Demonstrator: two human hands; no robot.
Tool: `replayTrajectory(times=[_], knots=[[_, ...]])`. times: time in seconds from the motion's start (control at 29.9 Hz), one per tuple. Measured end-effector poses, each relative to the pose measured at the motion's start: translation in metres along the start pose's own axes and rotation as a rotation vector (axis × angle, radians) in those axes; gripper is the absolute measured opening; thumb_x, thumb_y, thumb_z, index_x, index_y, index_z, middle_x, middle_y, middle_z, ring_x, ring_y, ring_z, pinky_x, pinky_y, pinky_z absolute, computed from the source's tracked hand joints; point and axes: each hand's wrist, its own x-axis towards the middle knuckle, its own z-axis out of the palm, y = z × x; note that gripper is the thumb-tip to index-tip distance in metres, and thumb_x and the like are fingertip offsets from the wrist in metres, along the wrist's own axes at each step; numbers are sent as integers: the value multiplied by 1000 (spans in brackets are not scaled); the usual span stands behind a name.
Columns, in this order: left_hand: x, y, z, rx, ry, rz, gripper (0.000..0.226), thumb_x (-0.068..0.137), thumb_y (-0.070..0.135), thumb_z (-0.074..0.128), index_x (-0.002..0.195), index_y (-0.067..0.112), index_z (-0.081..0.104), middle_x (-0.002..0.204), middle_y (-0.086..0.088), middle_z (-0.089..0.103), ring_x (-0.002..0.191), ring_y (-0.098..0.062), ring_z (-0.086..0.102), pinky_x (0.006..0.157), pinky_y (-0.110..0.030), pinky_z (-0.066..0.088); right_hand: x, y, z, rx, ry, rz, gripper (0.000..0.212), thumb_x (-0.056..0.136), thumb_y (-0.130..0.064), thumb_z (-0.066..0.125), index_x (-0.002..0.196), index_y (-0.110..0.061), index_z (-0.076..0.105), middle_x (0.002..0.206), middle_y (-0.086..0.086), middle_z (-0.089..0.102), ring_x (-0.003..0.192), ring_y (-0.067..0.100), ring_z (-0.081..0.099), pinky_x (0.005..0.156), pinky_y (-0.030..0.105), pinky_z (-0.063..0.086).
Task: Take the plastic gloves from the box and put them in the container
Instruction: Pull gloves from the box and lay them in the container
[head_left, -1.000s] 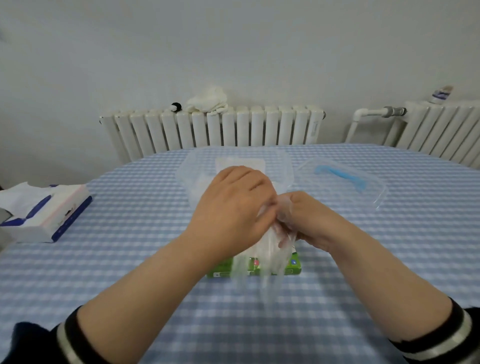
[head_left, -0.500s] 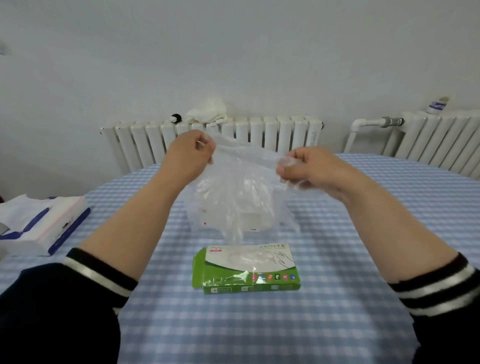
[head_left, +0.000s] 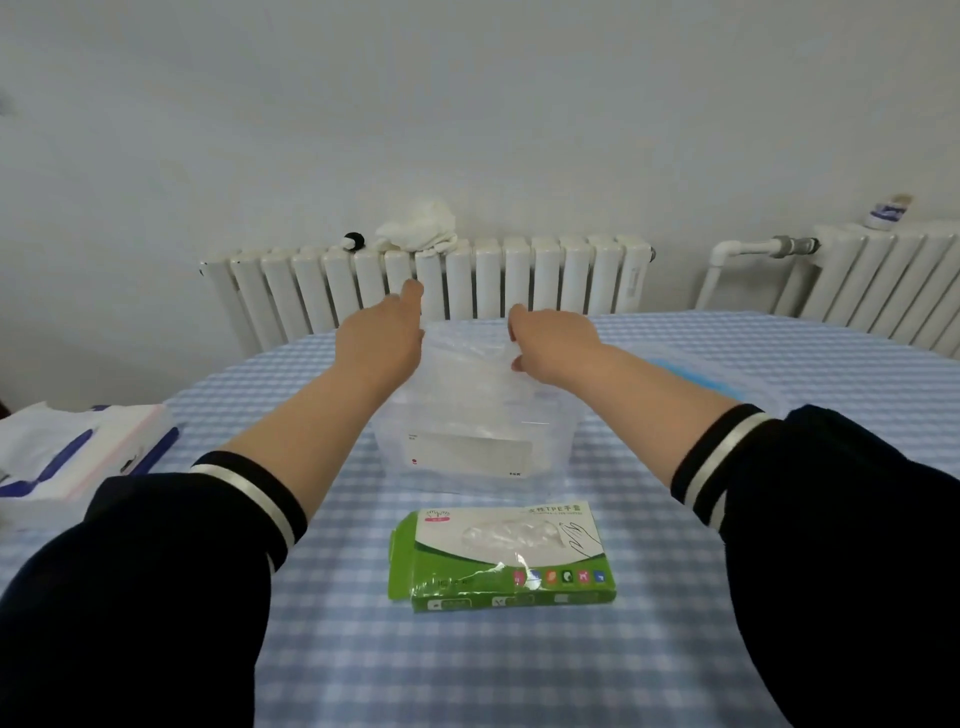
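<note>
Now | left hand (head_left: 382, 345), right hand (head_left: 553, 345) pinch crinkly clear glove (head_left: 467, 364) | over translucent rectangular container (head_left: 467, 447)

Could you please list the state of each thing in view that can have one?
Container: open, upright, lid off.
Lid: lying on the table beside the container.
Plastic gloves: held over the container by both hands.
Glove box: lying flat, opened, plastic sticking out.
Left hand: at the gloves' edge, grip hidden.
Right hand: pinching the gloves.
Tissue pack: open, tissue sticking out.
</note>
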Motion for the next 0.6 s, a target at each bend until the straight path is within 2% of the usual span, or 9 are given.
replayTrajectory(times=[0.03, 0.1, 0.13, 0.23, 0.3, 0.37, 0.43, 0.5, 0.6], knots=[[-1, 0, -2, 48, 29, 37, 41, 96, 19, 56, 132, 9, 40, 106, -12, 56, 81, -27, 54, 55, -34, 38, 3, -4, 2, -15, -20, -8, 37, 94, -22, 60, 122, -7, 43, 90, 5, 54, 77, 23, 52, 59, 31, 37], [-1, 7, -8, 78, 29, 103, 35, 92, 22, 63, 123, 12, 49, 118, -11, 49, 98, -28, 51, 63, -36, 42, 8, -10, 6, -32, -67, -9, 38, 93, -19, 60, 125, -6, 42, 100, 8, 59, 83, 25, 56, 62, 32, 39], [-1, 11, -11, 56, -77, 131, 31, 91, 24, 65, 118, 15, 53, 119, -8, 48, 101, -27, 51, 70, -36, 45, 11, -13, 8, -42, -91, -4, 39, 93, -18, 60, 126, -6, 42, 106, 9, 60, 89, 27, 58, 64, 33, 40], [2, 21, -9, -43, -634, 174, 19, 91, 25, 65, 109, 26, 59, 119, 1, 53, 104, -21, 56, 87, -34, 50, 18, -18, 13, -79, -170, 15, 36, 94, -20, 60, 124, -8, 45, 115, 8, 60, 96, 27, 59, 69, 33, 40], [6, 19, -2, -110, -844, 140, 19, 92, 22, 63, 108, 31, 58, 121, 2, 55, 104, -22, 59, 80, -31, 54, 20, -19, 15, -102, -201, 28, 37, 94, -20, 61, 125, -8, 46, 119, 8, 59, 103, 28, 59, 72, 33, 41], [12, 18, 6, -101, -951, 112, 30, 89, 26, 68, 115, 33, 55, 122, 3, 53, 104, -23, 60, 73, -29, 55, 20, -16, 17, -118, -215, 41, 38, 93, -19, 62, 126, -8, 46, 120, 9, 58, 106, 28, 59, 73, 32, 42], [16, 21, 13, -32, -1061, 99, 42, 85, 31, 72, 122, 34, 52, 125, 2, 53, 106, -25, 61, 81, -34, 57, 18, -14, 18, -129, -236, 24, 38, 92, -18, 63, 125, -7, 46, 119, 10, 58, 105, 28, 59, 72, 32, 43], [17, 24, 21, -11, -1156, 68, 44, 88, 29, 67, 128, 31, 51, 127, -3, 55, 107, -27, 62, 90, -41, 56, 15, -11, 19, -113, -242, -12, 38, 92, -20, 63, 123, -7, 47, 116, 10, 59, 102, 27, 60, 70, 31, 42], [17, 24, 28, -43, -1212, -14, 44, 90, 31, 58, 134, 25, 49, 124, -9, 57, 107, -30, 63, 92, -44, 54, 9, -8, 11, -69, -237, -65, 48, 90, -25, 66, 129, -8, 43, 118, 10, 58, 103, 27, 58, 75, 33, 45]])
